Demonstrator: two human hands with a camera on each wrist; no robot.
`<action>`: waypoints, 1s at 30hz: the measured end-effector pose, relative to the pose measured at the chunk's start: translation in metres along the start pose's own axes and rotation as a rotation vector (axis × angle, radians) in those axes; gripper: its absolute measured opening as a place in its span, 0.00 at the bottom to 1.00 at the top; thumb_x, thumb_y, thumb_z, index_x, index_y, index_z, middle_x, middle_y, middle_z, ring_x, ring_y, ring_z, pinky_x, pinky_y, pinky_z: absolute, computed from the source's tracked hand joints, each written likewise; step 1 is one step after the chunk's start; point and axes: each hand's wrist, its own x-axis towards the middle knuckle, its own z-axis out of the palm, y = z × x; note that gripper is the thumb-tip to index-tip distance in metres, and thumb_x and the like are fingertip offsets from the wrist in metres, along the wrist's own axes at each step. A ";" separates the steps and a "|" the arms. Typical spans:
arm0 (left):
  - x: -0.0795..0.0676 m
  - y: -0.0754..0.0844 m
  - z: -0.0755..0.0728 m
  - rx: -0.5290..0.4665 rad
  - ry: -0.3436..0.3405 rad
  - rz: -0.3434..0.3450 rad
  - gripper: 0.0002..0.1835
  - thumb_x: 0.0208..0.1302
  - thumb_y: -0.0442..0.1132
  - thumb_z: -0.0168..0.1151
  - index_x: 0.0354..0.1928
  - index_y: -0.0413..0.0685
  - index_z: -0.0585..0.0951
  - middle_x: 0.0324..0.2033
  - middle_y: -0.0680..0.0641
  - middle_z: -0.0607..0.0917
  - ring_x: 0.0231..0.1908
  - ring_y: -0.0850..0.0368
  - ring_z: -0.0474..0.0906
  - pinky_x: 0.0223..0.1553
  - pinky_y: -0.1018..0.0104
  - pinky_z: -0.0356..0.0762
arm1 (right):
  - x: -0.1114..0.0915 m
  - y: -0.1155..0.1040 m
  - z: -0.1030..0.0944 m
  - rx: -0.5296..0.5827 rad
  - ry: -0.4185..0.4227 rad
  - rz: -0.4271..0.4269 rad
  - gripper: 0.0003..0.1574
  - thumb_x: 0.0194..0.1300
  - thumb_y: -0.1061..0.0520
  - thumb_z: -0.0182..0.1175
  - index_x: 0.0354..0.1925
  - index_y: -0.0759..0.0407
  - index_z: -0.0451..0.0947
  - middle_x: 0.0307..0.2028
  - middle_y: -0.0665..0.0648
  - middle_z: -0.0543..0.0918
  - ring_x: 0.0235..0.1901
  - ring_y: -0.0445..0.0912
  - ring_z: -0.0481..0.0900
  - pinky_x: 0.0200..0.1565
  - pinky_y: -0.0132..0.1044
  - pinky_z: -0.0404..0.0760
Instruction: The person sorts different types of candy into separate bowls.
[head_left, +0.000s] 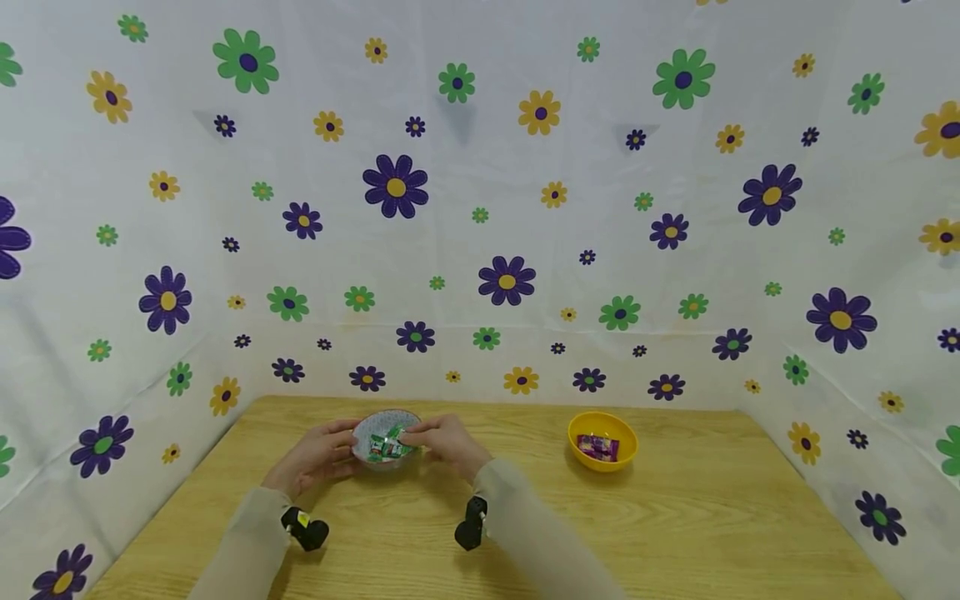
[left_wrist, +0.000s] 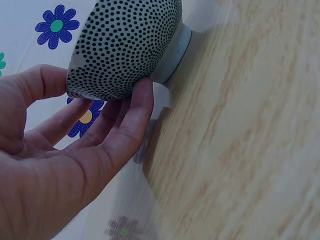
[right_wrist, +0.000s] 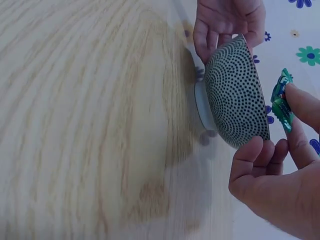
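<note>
A patterned bowl [head_left: 366, 428], its outside covered in dark dots [left_wrist: 125, 50], stands on the table with several green-wrapped candies [head_left: 382, 447] inside. At its left side, my left hand [head_left: 321, 457] holds it, thumb near the rim and fingers against the outer wall. Above the opposite rim, my right hand [head_left: 450, 443] pinches a green-wrapped candy [right_wrist: 283, 102] between thumb and index finger. The other fingers of that hand [right_wrist: 272, 187] curl in at the bowl's rim.
To the right on the wooden table [head_left: 675, 517] stands a yellow bowl [head_left: 602, 466] holding purple-wrapped candies [head_left: 597, 447]. A white sheet with printed flowers [head_left: 480, 242] surrounds the table at the back and both sides.
</note>
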 end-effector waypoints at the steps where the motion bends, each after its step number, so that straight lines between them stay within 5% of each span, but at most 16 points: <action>1: 0.000 0.000 0.000 0.001 0.000 0.000 0.29 0.72 0.32 0.50 0.72 0.37 0.59 0.55 0.40 0.76 0.45 0.54 0.78 0.48 0.57 0.82 | 0.000 0.000 0.002 0.019 0.004 0.002 0.15 0.59 0.56 0.70 0.42 0.64 0.87 0.41 0.52 0.83 0.35 0.45 0.72 0.35 0.37 0.73; 12: -0.001 0.000 -0.001 -0.013 -0.010 0.004 0.29 0.72 0.33 0.50 0.73 0.37 0.59 0.56 0.40 0.77 0.44 0.53 0.79 0.48 0.56 0.82 | 0.005 0.005 0.011 -0.031 0.044 0.006 0.13 0.62 0.57 0.67 0.42 0.64 0.87 0.32 0.48 0.83 0.15 0.37 0.57 0.25 0.32 0.62; 22: 0.001 0.001 -0.001 -0.025 -0.014 -0.008 0.29 0.72 0.35 0.51 0.72 0.38 0.60 0.61 0.36 0.73 0.46 0.54 0.79 0.50 0.56 0.81 | 0.000 0.002 0.002 0.020 -0.022 0.000 0.18 0.65 0.56 0.65 0.50 0.65 0.84 0.45 0.52 0.84 0.26 0.40 0.65 0.28 0.32 0.68; 30: 0.000 0.002 -0.001 -0.037 -0.025 -0.007 0.30 0.72 0.34 0.52 0.73 0.37 0.59 0.56 0.40 0.76 0.45 0.54 0.79 0.50 0.55 0.81 | -0.002 0.005 -0.008 0.084 -0.122 -0.005 0.21 0.66 0.56 0.63 0.54 0.65 0.81 0.40 0.49 0.81 0.26 0.42 0.62 0.30 0.35 0.67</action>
